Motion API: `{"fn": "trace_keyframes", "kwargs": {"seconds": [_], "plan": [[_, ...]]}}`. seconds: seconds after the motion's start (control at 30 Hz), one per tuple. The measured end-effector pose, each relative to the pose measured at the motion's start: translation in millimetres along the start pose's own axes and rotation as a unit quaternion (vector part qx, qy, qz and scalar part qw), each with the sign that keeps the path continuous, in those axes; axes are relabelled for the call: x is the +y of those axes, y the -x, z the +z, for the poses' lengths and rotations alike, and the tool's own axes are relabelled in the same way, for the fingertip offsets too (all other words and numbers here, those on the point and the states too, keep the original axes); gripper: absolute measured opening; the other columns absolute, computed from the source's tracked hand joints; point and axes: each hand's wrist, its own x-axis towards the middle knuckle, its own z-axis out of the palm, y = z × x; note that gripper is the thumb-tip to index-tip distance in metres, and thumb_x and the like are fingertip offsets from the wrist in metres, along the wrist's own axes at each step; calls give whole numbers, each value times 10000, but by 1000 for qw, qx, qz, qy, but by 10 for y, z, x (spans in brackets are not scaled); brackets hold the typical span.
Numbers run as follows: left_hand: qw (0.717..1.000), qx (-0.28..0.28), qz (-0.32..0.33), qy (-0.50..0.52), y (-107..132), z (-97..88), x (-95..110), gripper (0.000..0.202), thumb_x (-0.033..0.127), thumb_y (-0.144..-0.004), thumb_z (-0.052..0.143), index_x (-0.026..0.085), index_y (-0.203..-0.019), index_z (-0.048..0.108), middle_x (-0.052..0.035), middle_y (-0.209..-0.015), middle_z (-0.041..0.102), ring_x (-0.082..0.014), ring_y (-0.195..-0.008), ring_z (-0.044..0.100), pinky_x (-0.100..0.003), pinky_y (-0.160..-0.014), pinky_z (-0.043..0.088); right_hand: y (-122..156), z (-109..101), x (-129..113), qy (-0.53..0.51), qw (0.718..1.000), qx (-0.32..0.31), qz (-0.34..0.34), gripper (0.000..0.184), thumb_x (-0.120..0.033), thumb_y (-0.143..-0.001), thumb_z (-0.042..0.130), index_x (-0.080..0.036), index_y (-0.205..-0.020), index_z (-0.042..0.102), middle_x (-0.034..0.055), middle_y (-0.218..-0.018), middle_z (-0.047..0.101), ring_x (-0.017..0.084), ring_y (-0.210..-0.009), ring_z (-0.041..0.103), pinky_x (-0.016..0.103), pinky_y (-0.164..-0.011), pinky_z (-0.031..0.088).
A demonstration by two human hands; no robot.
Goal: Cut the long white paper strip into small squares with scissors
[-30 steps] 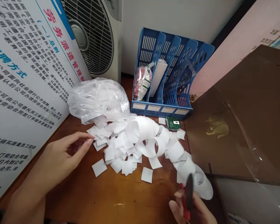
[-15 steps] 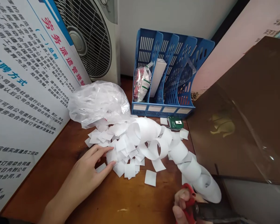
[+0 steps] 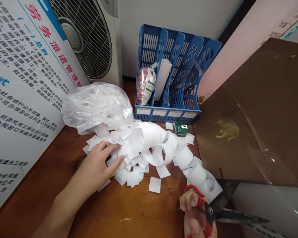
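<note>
Red-handled scissors (image 3: pixel 210 210) are in my right hand (image 3: pixel 195 211), its fingers through the loops. Their dark blades point right and stand apart, with no paper visible between them. My left hand (image 3: pixel 96 165) rests on the left part of a pile of cut white paper squares (image 3: pixel 132 177), thumb and fingers spread. Whether its fingertips pinch a square is not visible, but none is lifted. A long curled white paper strip (image 3: pixel 161 153) runs from the pile toward the right, down behind the scissors. One loose paper square (image 3: pixel 155 184) lies in front of the pile.
Behind the pile are a clear plastic bag (image 3: pixel 96 107), a blue file rack (image 3: pixel 149 115) and a green tape measure (image 3: pixel 180 127). A printed board (image 3: pixel 22 109) and a fan (image 3: pixel 89 36) stand left. A brown panel (image 3: pixel 258 132) bounds the wooden table (image 3: pixel 109 211) on the right.
My right hand has raised the scissors further into view, and their open blades now show clearly. My left hand has moved slightly up onto the pile. The whole view has shifted a little.
</note>
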Motion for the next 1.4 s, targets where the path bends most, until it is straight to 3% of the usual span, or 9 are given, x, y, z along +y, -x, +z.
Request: {"fn": "trace_keyframes", "kwargs": {"seconds": [0.2,0.33,0.43,0.57,0.77,0.87,1.0,1.2,1.4], "plan": [[999,41,-18,26,14,-39,7,360,520,-898,654,256,-1142,635,-43,-1166,602,-237,-1002,597,-328,-825,472,-82,118,49,-10,999,31,23,372,-409,-978,576,-125,-1217,601,79,-1146,631,130,-1007,635,306,-885,580],[995,24,-53,81,10,-69,39,290,492,-878,693,261,-1044,638,0,-970,664,-194,-824,600,-285,-706,457,-164,183,13,-24,998,47,39,256,-352,-881,701,-159,-1027,616,45,-1006,661,81,-821,626,190,-746,540],[992,12,-69,106,31,-87,40,224,480,-905,668,270,-982,674,23,-859,681,-172,-740,588,-268,-654,437,-275,197,-33,-10,996,11,89,274,-309,-844,711,-202,-1069,595,47,-1084,672,100,-879,642,177,-756,515],[990,26,-23,139,118,-167,116,192,445,-921,663,270,-979,717,11,-921,700,-173,-802,613,-248,-659,445,-402,208,-84,71,987,-49,137,279,-264,-832,678,-242,-1088,566,18,-1129,651,112,-933,640,175,-780,490],[965,-124,57,226,297,-159,409,159,341,-990,580,278,-1057,710,14,-1026,722,-161,-943,657,-222,-846,474,-501,270,-221,89,982,-65,156,229,-355,-839,680,-194,-903,530,12,-854,620,103,-760,573,178,-666,441],[945,-195,25,261,385,-30,509,140,358,-980,594,275,-994,706,26,-903,717,-142,-839,658,-213,-747,474,-550,229,-317,-8,989,-37,140,333,-399,-797,743,-185,-869,498,32,-925,645,114,-836,612,191,-726,473],[917,-214,50,333,469,59,568,120,316,-954,630,246,-874,686,14,-852,658,-135,-808,627,-219,-752,469,-646,109,-415,-120,990,2,73,446,-337,-756,787,-183,-775,369,7,-794,607,101,-788,600,201,-742,470],[911,-183,60,364,449,-103,573,83,281,-912,667,244,-842,693,-20,-1207,584,-192,-1148,585,-274,-1045,389,-741,79,-578,-131,977,-140,96,326,-321,-835,693,-186,-821,396,15,-869,603,79,-687,553,185,-605,443],[889,-195,3,415,361,-18,584,122,296,-915,680,221,-820,674,-37,-1297,608,-227,-1214,586,-313,-1068,388,-856,138,-828,-88,927,-328,158,297,-347,-857,720,-190,-916,475,13,-976,645,85,-810,566,179,-722,476]]}}
